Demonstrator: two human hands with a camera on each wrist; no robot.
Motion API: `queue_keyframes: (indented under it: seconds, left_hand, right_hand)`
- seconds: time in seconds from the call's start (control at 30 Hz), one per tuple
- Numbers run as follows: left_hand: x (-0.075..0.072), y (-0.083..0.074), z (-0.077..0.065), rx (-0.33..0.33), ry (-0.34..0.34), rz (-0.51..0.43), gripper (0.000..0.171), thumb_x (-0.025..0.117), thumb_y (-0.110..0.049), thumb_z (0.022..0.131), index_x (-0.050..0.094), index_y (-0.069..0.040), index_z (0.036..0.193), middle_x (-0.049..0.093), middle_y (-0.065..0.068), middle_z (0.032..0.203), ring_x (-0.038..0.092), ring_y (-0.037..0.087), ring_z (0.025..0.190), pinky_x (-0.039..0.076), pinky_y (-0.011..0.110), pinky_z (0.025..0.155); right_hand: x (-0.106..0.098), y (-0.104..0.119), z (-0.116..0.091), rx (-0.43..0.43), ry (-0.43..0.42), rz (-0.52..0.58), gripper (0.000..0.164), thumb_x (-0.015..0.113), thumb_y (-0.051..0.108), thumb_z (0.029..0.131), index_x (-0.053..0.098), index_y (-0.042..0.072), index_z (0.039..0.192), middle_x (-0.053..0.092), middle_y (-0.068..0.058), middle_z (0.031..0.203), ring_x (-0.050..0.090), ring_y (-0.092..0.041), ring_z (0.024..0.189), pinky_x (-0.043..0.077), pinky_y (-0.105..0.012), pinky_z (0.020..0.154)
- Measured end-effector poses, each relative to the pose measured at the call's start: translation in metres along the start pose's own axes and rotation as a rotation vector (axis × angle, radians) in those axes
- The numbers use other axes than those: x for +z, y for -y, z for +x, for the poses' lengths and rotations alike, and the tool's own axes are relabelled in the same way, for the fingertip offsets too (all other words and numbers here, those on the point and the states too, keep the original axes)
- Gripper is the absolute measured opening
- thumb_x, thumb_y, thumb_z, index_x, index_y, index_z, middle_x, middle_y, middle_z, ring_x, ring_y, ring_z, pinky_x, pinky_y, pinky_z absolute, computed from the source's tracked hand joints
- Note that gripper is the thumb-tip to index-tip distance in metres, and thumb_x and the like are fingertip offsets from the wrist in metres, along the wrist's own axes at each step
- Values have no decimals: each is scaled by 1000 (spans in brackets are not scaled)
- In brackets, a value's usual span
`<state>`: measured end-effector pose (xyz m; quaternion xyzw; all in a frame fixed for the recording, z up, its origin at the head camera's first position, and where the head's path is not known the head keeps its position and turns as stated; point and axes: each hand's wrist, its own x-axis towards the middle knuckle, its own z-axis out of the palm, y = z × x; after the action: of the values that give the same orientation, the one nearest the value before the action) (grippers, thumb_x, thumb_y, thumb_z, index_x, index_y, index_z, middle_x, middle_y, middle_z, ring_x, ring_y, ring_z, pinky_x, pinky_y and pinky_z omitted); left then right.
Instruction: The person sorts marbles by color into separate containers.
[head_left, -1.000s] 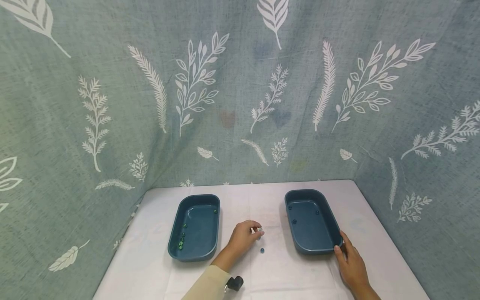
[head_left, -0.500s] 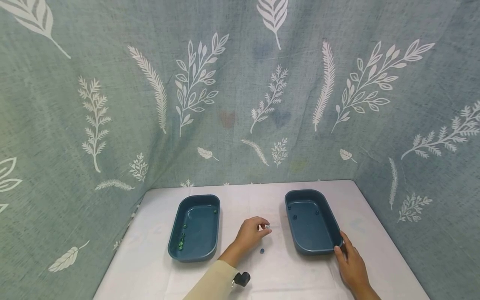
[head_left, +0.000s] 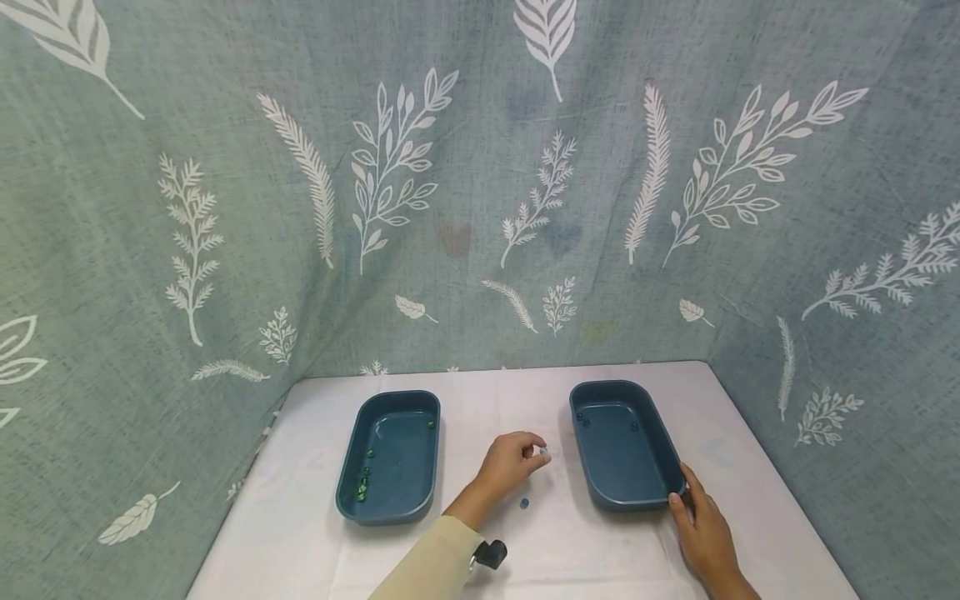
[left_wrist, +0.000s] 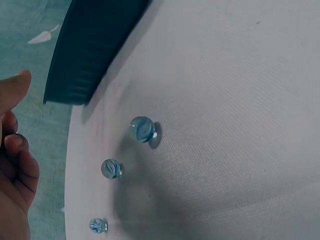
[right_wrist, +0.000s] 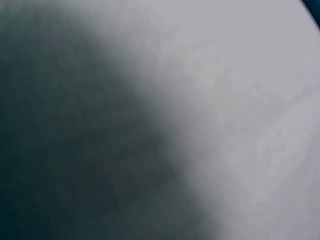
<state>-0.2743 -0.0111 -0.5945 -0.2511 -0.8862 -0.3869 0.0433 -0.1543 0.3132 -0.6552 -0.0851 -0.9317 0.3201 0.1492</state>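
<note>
My left hand (head_left: pixel 508 467) is over the middle of the table in the head view, thumb and forefinger pinching a small pale bluish marble (head_left: pixel 543 451). One blue marble (head_left: pixel 524 503) lies on the cloth below that hand. The left wrist view has several fingers curled at its left edge, near clear glass marbles with blue swirls (left_wrist: pixel 143 129) on the cloth. My right hand (head_left: pixel 703 531) grips the near right corner of the right blue tray (head_left: pixel 633 505), where a few dark marbles (head_left: pixel 634 427) lie toward the far end. The right wrist view is a dark blur over white cloth.
A second blue tray (head_left: pixel 387 520) stands to the left, with several green marbles (head_left: pixel 362 490) mostly along its left side. White cloth (head_left: pixel 487 400) covers the table. Leaf-patterned curtains (head_left: pixel 465 208) close in the back and both sides.
My left hand has moved right and slightly away, carrying the pinched marble toward the right tray. Inside that tray one marble has rolled toward the far end. The right hand has stayed put.
</note>
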Motion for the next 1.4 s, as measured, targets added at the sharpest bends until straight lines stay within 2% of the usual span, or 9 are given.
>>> queue_keyframes:
  seconds: [0.3,0.53,0.73,1.0,1.4]
  left_hand:
    - [3,-8,9,-18,35,-3,25,76,-31,86,74,-13,104,44,-10,62,39,4,55,36,22,49]
    - [9,-17,16,-2,58,-5,22,76,-30,86,74,-17,103,45,-11,63,40,3,57,37,21,48]
    - [17,-21,25,20,55,-29,22,77,-24,86,74,-13,105,45,-10,62,40,4,55,36,21,48]
    - [26,-24,36,-45,87,-52,22,76,-24,87,74,-14,105,48,-9,63,43,5,55,37,22,47]
    - [30,-31,48,-8,138,2,17,75,-25,87,74,-16,101,55,-13,72,48,4,61,42,21,50]
  right_hand:
    - [-1,-3,0,-12,-7,-5,59,44,37,104,25,12,154,53,-35,125,52,-51,110,42,-66,86]
    - [-2,-4,0,-3,2,-7,60,43,39,104,25,12,154,53,-35,124,52,-51,111,42,-66,86]
    - [-2,-4,0,3,1,-9,59,43,39,104,25,11,154,52,-35,126,52,-51,112,41,-66,87]
    - [-2,-3,-1,17,0,5,59,43,38,104,25,12,154,48,-35,132,49,-52,116,39,-67,90]
    - [0,-1,1,22,6,-1,60,43,38,104,25,12,154,51,-34,128,50,-50,115,40,-65,91]
